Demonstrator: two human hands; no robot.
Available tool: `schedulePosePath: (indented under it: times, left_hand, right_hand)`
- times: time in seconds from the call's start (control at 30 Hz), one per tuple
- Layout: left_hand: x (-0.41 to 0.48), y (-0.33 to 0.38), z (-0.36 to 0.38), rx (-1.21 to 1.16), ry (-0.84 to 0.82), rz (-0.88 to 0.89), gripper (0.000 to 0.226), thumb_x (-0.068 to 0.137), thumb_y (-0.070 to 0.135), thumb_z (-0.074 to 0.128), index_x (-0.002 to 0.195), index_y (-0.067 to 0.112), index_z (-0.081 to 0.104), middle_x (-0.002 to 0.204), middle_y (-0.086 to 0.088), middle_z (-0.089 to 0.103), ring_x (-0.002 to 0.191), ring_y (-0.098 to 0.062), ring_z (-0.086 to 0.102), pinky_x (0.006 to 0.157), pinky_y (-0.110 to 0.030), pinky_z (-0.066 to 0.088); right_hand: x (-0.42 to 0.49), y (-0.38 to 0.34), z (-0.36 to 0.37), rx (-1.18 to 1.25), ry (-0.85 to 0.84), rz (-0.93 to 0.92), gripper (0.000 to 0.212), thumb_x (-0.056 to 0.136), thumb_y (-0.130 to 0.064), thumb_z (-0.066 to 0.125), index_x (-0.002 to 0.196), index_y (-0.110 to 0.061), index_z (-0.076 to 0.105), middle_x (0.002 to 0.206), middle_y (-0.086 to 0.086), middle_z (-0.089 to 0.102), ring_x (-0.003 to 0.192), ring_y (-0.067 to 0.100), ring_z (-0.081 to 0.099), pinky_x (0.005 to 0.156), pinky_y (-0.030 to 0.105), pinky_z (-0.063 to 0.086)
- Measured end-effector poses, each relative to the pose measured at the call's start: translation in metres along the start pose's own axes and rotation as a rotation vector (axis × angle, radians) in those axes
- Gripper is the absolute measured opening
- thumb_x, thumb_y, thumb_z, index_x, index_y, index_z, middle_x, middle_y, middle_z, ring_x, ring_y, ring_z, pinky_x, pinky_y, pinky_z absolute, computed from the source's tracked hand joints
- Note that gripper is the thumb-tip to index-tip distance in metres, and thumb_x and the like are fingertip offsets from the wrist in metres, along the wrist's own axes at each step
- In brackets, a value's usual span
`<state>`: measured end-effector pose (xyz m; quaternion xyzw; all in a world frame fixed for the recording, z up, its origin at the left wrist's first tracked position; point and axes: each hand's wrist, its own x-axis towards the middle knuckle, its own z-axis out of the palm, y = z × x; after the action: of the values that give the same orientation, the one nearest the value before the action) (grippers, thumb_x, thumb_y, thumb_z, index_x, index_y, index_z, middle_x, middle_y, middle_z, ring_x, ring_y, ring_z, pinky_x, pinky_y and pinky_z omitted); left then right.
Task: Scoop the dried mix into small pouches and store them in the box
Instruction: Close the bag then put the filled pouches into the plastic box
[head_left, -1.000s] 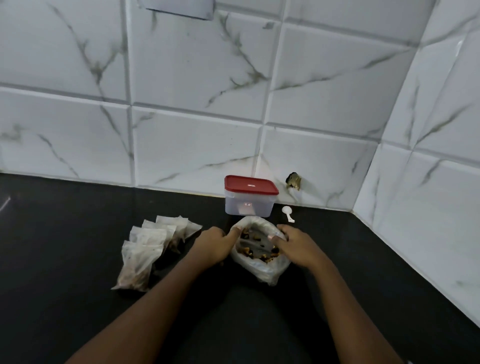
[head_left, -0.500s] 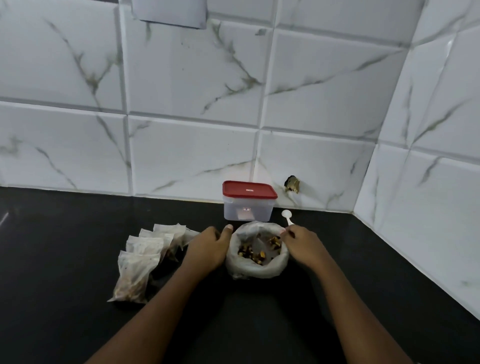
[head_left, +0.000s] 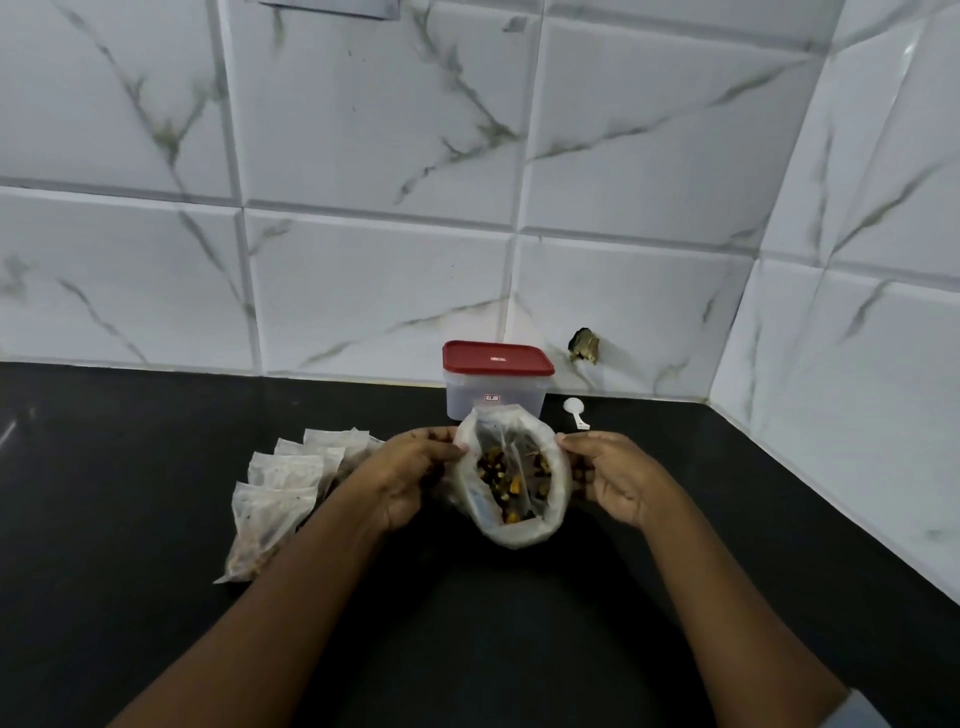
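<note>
Tilting newly toward the camera just in front of the lidded box (head_left: 496, 387), the bag of dried mix (head_left: 511, 480) is pinched at its rolled rim by left hand (head_left: 410, 470) and right hand (head_left: 618, 478); white scoop (head_left: 575, 413) lies unheld nearby, so scooping probably awaits

Two bare hands in shot here, the left hand (head_left: 410, 475) and the right hand (head_left: 618, 478), and both long forearms (head_left: 270, 613) run uncovered the whole way down the picture. Right at the bottom right corner, there's a sliver of pale grey-blue fabric sleeve (head_left: 858, 711) on the right arm. Only its edge shows, too little to tell the garment.
</note>
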<state>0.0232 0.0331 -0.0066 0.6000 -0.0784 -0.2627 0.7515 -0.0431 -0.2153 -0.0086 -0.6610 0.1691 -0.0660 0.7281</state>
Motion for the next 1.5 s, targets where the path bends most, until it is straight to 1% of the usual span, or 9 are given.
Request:
schedulePosePath:
  times: [0.17, 0.37, 0.53, 0.67, 0.77, 0.93, 1.13, 1.3, 1.5]
  left_hand:
    - [-0.002, -0.004, 0.002, 0.117, 0.116, 0.183, 0.032, 0.085, 0.000, 0.080, 0.114, 0.008, 0.071, 0.106, -0.013, 0.078, 0.091, -0.028, 0.077, 0.070, -0.041, 0.065]
    - [0.003, -0.010, -0.005, 0.820, 0.358, 0.584, 0.017, 0.087, 0.014, 0.078, 0.099, 0.023, 0.068, 0.086, 0.011, 0.069, 0.079, -0.002, 0.065, 0.063, -0.018, 0.050]
    - [0.004, -0.007, -0.011, 0.903, 0.557, 0.561, 0.018, 0.087, 0.003, 0.064, 0.096, 0.017, 0.058, 0.088, 0.004, 0.064, 0.078, -0.015, 0.060, 0.060, -0.029, 0.041]
    - [0.002, -0.005, -0.013, 0.872, 0.610, 0.443, 0.014, 0.090, 0.012, 0.065, 0.100, 0.017, 0.057, 0.090, 0.002, 0.064, 0.077, -0.013, 0.059, 0.058, -0.028, 0.041]
    - [0.001, -0.005, -0.007, 0.652, 0.445, 0.340, 0.011, 0.092, 0.021, 0.070, 0.094, 0.013, 0.063, 0.087, -0.008, 0.071, 0.074, -0.018, 0.067, 0.056, -0.029, 0.051]
    - [0.000, 0.003, 0.001, -0.030, -0.026, 0.109, 0.023, 0.099, 0.023, 0.060, 0.102, 0.004, 0.073, 0.093, -0.014, 0.076, 0.085, -0.028, 0.072, 0.079, -0.044, 0.056]
    - [0.004, -0.006, 0.004, -0.081, -0.143, 0.096, 0.034, 0.092, 0.009, 0.068, 0.124, -0.001, 0.071, 0.112, -0.022, 0.074, 0.092, -0.030, 0.073, 0.074, -0.042, 0.060]
    - [0.004, -0.007, 0.005, 0.017, 0.085, 0.165, 0.014, 0.088, -0.002, 0.075, 0.101, 0.002, 0.071, 0.094, -0.018, 0.077, 0.077, -0.029, 0.076, 0.061, -0.040, 0.060]
    - [0.003, -0.001, -0.014, 0.769, 0.645, 0.528, 0.008, 0.083, 0.014, 0.069, 0.079, 0.014, 0.062, 0.076, -0.001, 0.066, 0.071, -0.018, 0.062, 0.062, -0.032, 0.047]
  right_hand:
    - [-0.004, -0.002, 0.001, 0.065, -0.159, 0.009, 0.020, 0.092, -0.002, 0.069, 0.110, 0.006, 0.072, 0.099, 0.021, 0.075, 0.086, 0.029, 0.073, 0.083, 0.045, 0.062]
    - [-0.011, -0.003, 0.005, -0.074, -0.255, -0.004, 0.015, 0.089, 0.005, 0.069, 0.099, -0.005, 0.068, 0.096, 0.016, 0.074, 0.083, 0.024, 0.072, 0.071, 0.037, 0.061]
    - [-0.007, 0.002, 0.008, -0.764, 0.175, -0.357, 0.012, 0.086, 0.000, 0.065, 0.087, -0.008, 0.057, 0.076, 0.003, 0.060, 0.067, 0.017, 0.053, 0.058, 0.030, 0.043]
    - [-0.008, -0.001, 0.013, -0.909, 0.411, -0.549, 0.022, 0.085, 0.004, 0.059, 0.082, -0.017, 0.053, 0.079, 0.000, 0.058, 0.067, 0.016, 0.054, 0.053, 0.029, 0.036]
    - [-0.006, 0.002, 0.013, -0.788, 0.334, -0.459, 0.015, 0.086, -0.001, 0.068, 0.087, -0.015, 0.062, 0.082, 0.003, 0.065, 0.071, 0.019, 0.060, 0.056, 0.029, 0.043]
    - [-0.013, -0.006, 0.019, -0.064, -0.119, -0.238, 0.016, 0.096, -0.006, 0.068, 0.109, 0.001, 0.073, 0.098, 0.019, 0.072, 0.082, 0.028, 0.064, 0.065, 0.034, 0.052]
    - [-0.020, -0.007, 0.026, 0.010, -0.371, -0.166, 0.033, 0.095, 0.006, 0.061, 0.126, -0.001, 0.069, 0.112, 0.017, 0.074, 0.097, 0.025, 0.072, 0.079, 0.036, 0.060]
    - [-0.016, -0.007, 0.022, -0.186, -0.136, -0.246, 0.029, 0.088, 0.012, 0.066, 0.106, -0.010, 0.073, 0.098, 0.011, 0.075, 0.085, 0.022, 0.071, 0.068, 0.032, 0.056]
    - [-0.013, -0.018, 0.001, -0.868, 0.477, -0.691, 0.023, 0.086, 0.005, 0.067, 0.088, -0.017, 0.063, 0.097, 0.003, 0.058, 0.081, 0.014, 0.054, 0.065, 0.015, 0.037]
